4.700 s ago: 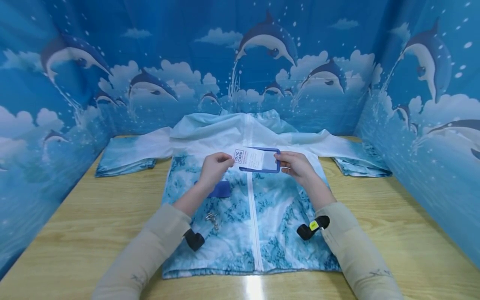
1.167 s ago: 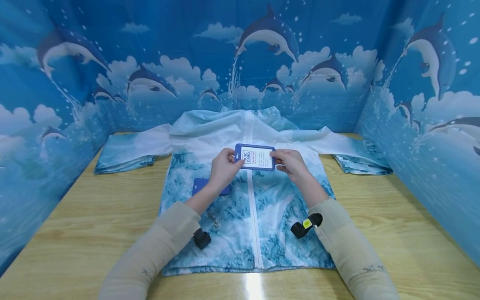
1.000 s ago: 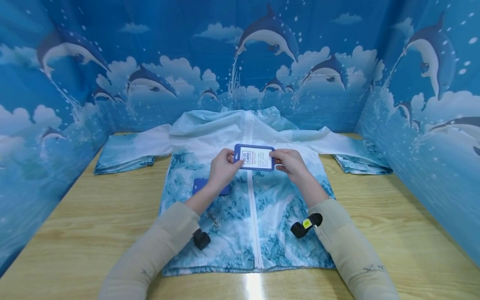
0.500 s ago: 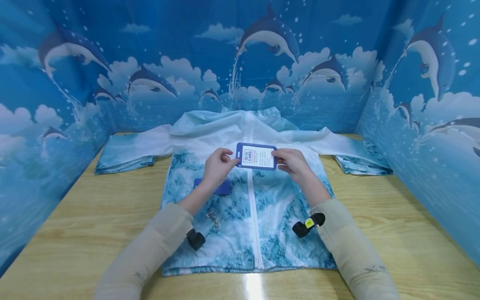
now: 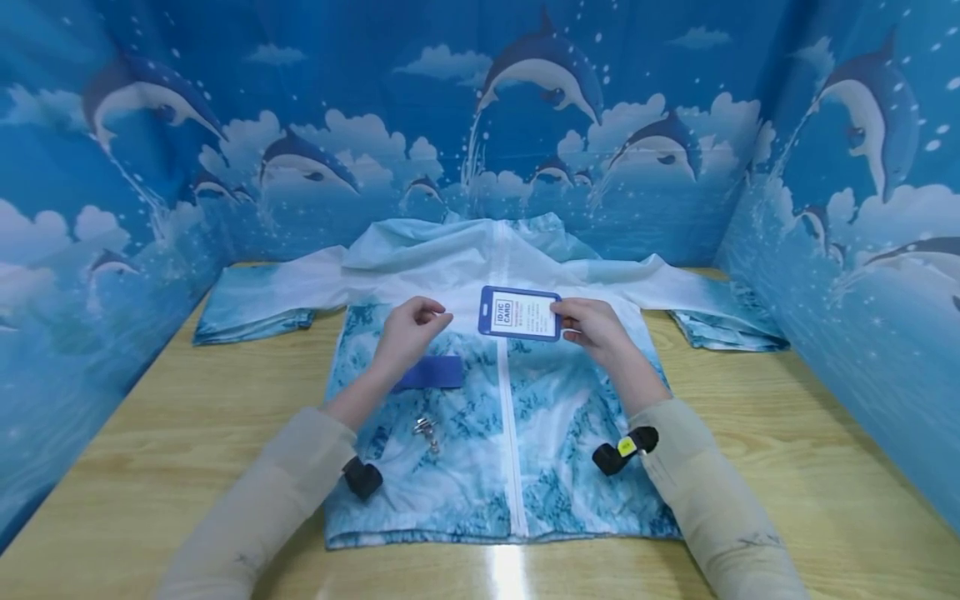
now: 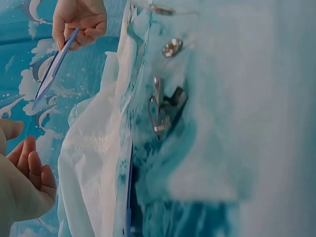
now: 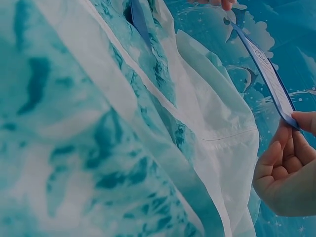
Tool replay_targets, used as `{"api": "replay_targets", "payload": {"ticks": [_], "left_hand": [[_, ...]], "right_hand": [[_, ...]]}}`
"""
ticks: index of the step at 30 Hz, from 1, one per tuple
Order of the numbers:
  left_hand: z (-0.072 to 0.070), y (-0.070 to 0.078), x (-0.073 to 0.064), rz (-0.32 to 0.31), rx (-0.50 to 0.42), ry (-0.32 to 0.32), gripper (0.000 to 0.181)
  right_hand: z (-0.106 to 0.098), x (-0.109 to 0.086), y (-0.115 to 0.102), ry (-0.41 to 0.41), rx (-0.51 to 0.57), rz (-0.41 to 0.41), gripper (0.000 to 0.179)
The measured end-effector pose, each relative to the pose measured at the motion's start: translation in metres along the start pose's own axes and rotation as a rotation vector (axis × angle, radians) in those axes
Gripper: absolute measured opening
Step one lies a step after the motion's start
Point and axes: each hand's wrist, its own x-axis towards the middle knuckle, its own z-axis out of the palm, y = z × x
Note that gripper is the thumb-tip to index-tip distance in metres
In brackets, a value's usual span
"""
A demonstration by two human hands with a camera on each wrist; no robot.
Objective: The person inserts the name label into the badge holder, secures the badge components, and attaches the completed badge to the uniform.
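Observation:
My right hand (image 5: 596, 327) pinches the right end of a blue badge holder (image 5: 487, 322), held up over the jacket's zipper. A white card (image 5: 521, 315) printed "ID/IC CARD" lies inside its frame, facing up. Apart from the holder, to its left, my left hand (image 5: 411, 332) hovers with loosely curled fingers and nothing in them. Below that hand, a flat blue plastic piece (image 5: 442, 372) lies on the jacket, partly hidden by the wrist. Nearer the hem is a small metal clip (image 5: 426, 429), which the left wrist view shows closer.
A teal and white zip-up jacket (image 5: 570, 467) is spread on the wooden table (image 5: 780, 433), its sleeves folded at both sides. Dolphin-printed blue curtains (image 5: 420, 100) stand at the back and both sides.
The card, earlier partway out of the holder, went fully into it. My left hand then let go of the holder's left end and moved left. My right hand kept its pinch.

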Motion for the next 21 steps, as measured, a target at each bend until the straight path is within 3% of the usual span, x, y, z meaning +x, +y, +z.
{"api": "replay_targets", "payload": {"ticks": [8,15,21], "left_hand": [[-0.022,-0.012,-0.004,0.011,0.115,-0.08,0.029],[-0.041,-0.027,-0.003,-0.077,0.217,-0.185,0.036],[-0.053,-0.039,0.0,-0.116,0.304,-0.287,0.039]], "right_hand": [[-0.002,0.0,0.0,0.0,-0.008,0.02,0.038],[-0.004,0.0,-0.001,0.005,-0.002,0.028,0.039],[-0.006,-0.001,0.0,-0.006,-0.001,0.022,0.039]]}}
